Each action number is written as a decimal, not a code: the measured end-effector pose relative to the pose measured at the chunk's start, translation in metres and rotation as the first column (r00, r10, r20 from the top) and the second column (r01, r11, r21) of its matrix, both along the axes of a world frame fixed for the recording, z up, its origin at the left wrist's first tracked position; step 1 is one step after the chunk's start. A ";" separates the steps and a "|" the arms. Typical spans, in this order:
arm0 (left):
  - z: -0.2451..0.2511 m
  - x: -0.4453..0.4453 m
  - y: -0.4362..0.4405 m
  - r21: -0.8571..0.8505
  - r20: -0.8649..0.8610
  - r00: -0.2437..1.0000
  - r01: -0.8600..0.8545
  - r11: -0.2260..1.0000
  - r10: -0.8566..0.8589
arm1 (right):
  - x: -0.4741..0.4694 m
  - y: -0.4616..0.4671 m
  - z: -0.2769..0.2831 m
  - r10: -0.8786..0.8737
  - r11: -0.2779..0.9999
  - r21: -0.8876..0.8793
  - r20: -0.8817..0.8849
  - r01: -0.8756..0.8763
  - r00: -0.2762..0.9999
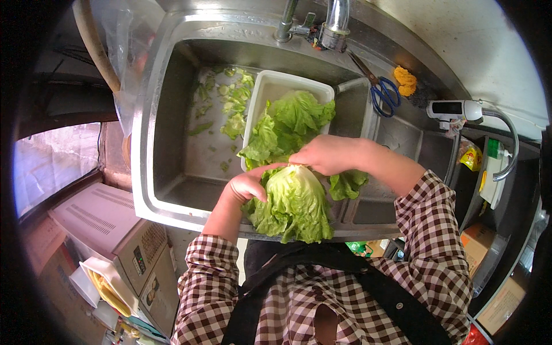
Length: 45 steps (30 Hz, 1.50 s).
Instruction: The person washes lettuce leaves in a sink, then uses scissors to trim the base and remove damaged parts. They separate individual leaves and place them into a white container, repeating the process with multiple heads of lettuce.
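A head of green lettuce [297,207] hangs over the sink's front edge, its pale stem end pointing up. My left hand [249,184] holds its left side, forefinger stretched towards the stem. The fingers of my right hand [325,154] are closed at the stem end; their tips are partly hidden. Just beyond, a white plastic basin [297,78] stands in the stainless steel sink [172,129], with loose lettuce leaves [302,113] in it. Another lettuce leaf [347,184] lies below my right wrist.
Lettuce scraps [235,97] litter the sink bottom. Blue-handled scissors [381,92] lie on the right rim, near an orange scrubber [405,81]. A metal tap [336,28] rises behind. At right is a white tap unit [453,110] with a curved spout; at left, a metal appliance [148,254].
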State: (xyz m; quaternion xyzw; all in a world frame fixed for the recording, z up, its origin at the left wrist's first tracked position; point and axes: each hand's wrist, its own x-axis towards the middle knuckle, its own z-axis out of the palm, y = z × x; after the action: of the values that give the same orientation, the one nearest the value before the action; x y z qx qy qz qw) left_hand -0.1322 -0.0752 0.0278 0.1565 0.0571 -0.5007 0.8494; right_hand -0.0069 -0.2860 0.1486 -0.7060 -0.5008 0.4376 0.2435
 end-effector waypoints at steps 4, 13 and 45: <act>0.012 -0.002 -0.003 0.030 -0.036 0.997 0.067 0.997 -0.066 | 0.008 0.001 0.010 0.053 0.998 -0.024 -0.107 -0.056 0.993; 0.028 0.011 -0.010 -0.129 0.084 0.985 0.158 0.979 -0.148 | 0.044 0.008 0.011 0.180 0.953 -0.143 -0.439 -0.267 0.880; 0.069 0.013 -0.043 0.417 0.596 0.720 -0.657 0.628 0.357 | -0.060 -0.009 -0.006 -0.834 0.544 0.152 -0.010 0.825 0.552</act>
State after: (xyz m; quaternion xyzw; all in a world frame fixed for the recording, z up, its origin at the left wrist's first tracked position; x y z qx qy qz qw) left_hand -0.1192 -0.1185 0.0973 0.5080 0.0543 -0.1339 0.8491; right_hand -0.0668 -0.2947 0.1430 -0.8535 -0.1446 0.2120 0.4536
